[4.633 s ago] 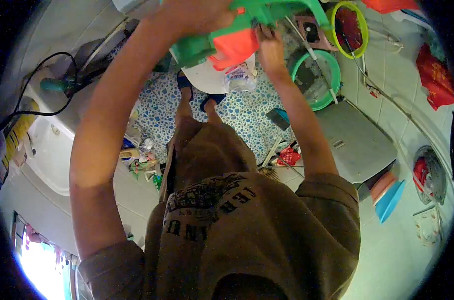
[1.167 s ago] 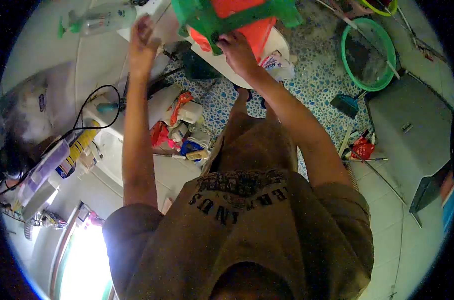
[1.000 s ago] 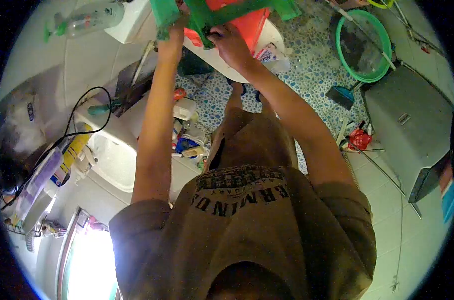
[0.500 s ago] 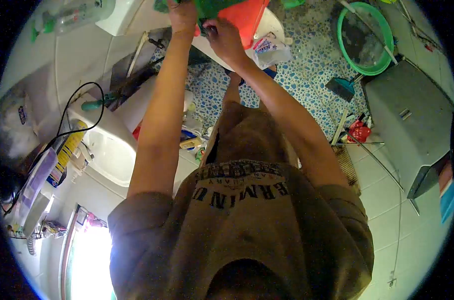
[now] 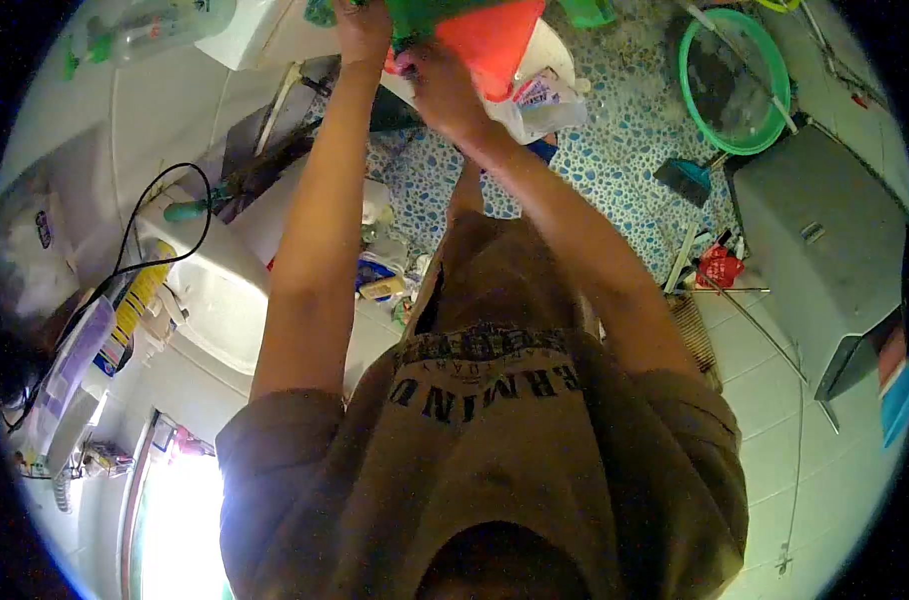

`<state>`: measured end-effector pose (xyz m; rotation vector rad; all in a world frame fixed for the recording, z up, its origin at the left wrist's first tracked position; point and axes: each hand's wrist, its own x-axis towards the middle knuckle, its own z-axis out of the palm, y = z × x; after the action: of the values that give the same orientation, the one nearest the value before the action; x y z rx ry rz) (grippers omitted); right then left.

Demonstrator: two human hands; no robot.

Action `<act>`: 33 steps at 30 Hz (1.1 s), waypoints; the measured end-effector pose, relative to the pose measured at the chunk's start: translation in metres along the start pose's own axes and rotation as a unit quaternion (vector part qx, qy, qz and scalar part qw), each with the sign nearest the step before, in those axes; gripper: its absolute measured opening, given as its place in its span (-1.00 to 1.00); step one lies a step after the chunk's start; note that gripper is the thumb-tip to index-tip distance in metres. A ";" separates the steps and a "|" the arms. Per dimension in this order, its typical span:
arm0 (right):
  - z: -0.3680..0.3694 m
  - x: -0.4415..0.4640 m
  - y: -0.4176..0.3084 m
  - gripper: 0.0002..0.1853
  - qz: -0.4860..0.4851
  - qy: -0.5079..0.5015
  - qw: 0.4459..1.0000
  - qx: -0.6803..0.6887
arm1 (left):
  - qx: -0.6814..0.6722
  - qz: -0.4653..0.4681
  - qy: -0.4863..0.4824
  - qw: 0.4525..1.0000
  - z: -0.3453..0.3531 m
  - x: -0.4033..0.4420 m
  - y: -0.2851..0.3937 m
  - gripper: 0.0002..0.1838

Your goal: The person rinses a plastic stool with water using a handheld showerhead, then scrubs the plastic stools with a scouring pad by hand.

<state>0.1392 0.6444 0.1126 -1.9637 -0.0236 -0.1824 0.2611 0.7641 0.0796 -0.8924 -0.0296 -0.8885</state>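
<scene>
My left hand (image 5: 363, 32) is at the top edge of the view, its fingers closed on a green piece (image 5: 425, 14) that looks like cloth; the fingertips are partly cut off. Just right of it and lower, my right hand (image 5: 440, 85) is closed with bent fingers at the lower edge of the same green piece. Behind both hands lies a flat red piece (image 5: 500, 50), its kind unclear. Beneath it shows a white rounded rim (image 5: 560, 50), with a white printed plastic packet (image 5: 545, 100) on it.
A green-rimmed basin (image 5: 787, 75) stands on the blue pebble-patterned floor (image 5: 615, 165) at right. Near it are a brush head (image 5: 687, 180) and a big grey box (image 5: 825, 250). On the left are a white sink (image 5: 225, 310), a black cable (image 5: 205, 190) and a clear bottle (image 5: 165, 30).
My right hand has shifted slightly left and lower, staying against the green piece. The red piece shows a little lower. My left hand is almost unmoved.
</scene>
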 end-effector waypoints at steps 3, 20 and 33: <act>-0.052 0.039 -0.010 -0.79 0.015 0.035 0.999 0.014 | -0.170 0.070 0.018 0.983 -0.004 -0.017 0.011 -0.44; -0.037 0.059 0.096 -0.75 -0.168 0.020 0.959 -0.227 | -0.432 0.209 0.093 0.872 -0.007 -0.041 0.037 -0.38; -0.094 0.102 0.160 -0.54 0.268 -0.041 0.891 0.365 | -0.972 -0.169 -0.113 0.116 0.014 0.025 -0.023 -0.71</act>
<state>0.2449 0.4885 0.0160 -1.1612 0.3475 0.2493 0.2662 0.7499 0.1132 -3.7373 1.0247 -0.6437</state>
